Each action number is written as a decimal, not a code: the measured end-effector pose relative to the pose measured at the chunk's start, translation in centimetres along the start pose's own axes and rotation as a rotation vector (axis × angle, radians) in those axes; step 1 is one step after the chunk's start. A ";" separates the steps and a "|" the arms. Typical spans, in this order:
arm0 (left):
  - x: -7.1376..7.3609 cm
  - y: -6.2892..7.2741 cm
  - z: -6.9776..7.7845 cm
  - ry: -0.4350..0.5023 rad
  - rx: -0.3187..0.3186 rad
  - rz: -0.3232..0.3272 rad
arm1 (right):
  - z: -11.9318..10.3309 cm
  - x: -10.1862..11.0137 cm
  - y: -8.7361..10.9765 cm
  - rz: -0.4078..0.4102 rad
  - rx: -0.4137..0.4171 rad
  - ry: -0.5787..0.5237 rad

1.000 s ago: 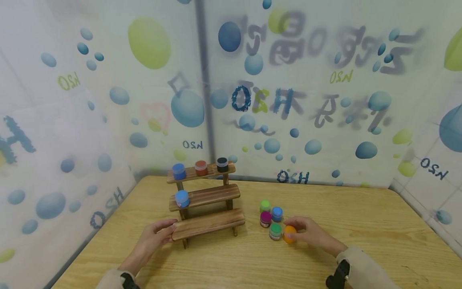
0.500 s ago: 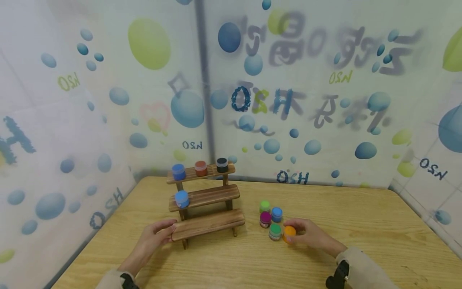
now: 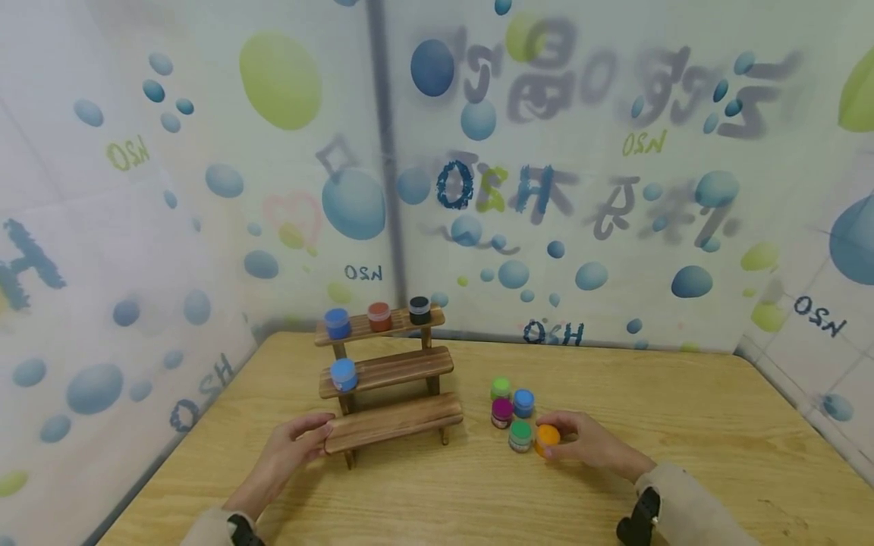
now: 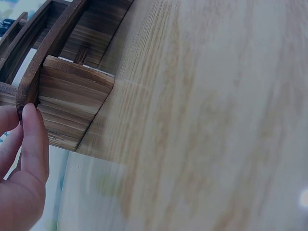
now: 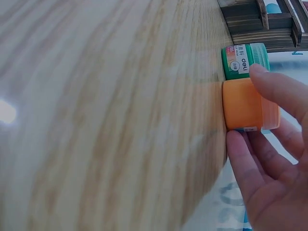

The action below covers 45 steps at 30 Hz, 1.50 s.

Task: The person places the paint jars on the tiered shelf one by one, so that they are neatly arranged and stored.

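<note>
A three-step wooden rack (image 3: 396, 425) stands on the table at left. My left hand (image 3: 293, 447) pinches the left end of its lowest step between thumb and fingers; the left wrist view shows fingertips (image 4: 30, 115) on the step's edge. On the table to the right, my right hand (image 3: 590, 444) holds an orange paint jar (image 3: 548, 437) between thumb and fingers. In the right wrist view the orange jar (image 5: 243, 104) stands upright on the tabletop, beside a green paint jar (image 5: 240, 62). That green jar (image 3: 520, 435) is just left of it in the head view.
Behind the green jar are a purple jar (image 3: 501, 412), a blue jar (image 3: 523, 403) and a light green jar (image 3: 501, 389). Blue (image 3: 337, 324), red-brown (image 3: 379, 317) and black (image 3: 419, 310) jars stand on the top step. A light blue jar (image 3: 344, 374) sits on the middle step.
Fingers of my right hand have settled slightly lower round the orange jar. The left hand, the rack and the other jars stay put; the head view shifts only a little.
</note>
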<state>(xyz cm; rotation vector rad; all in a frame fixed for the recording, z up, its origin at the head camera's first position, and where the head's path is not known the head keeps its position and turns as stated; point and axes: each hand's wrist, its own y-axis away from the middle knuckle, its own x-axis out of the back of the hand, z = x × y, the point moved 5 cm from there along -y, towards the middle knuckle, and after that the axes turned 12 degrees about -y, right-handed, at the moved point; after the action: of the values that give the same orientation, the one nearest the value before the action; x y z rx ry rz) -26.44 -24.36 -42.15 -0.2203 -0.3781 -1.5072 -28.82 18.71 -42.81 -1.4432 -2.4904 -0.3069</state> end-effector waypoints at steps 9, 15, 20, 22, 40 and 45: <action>0.1 -0.1 -0.1 0.011 0.007 0.008 | 0.2 0.1 -0.2 0.004 0.011 0.005; 0.1 -0.1 0.0 0.008 -0.010 0.009 | 0.1 0.3 -0.2 0.052 -0.007 0.019; 0.1 -0.1 0.0 0.008 -0.009 0.010 | -0.3 0.9 -0.1 0.109 -0.020 0.053; 0.2 -0.1 0.0 0.006 -0.010 0.009 | -0.5 1.1 -0.1 0.113 -0.020 0.054; 0.0 0.0 0.1 -0.007 -0.013 0.008 | -2.7 2.0 0.0 0.130 0.074 0.089; 0.0 0.1 0.2 -0.011 -0.010 0.015 | -3.7 1.8 0.0 0.127 0.122 0.102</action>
<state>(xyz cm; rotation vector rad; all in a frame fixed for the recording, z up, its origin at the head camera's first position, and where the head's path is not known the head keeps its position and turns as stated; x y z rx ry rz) -26.39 -24.28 -41.95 -0.2393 -0.3769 -1.4944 -29.30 19.08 -38.71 -1.4892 -2.2834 -0.1956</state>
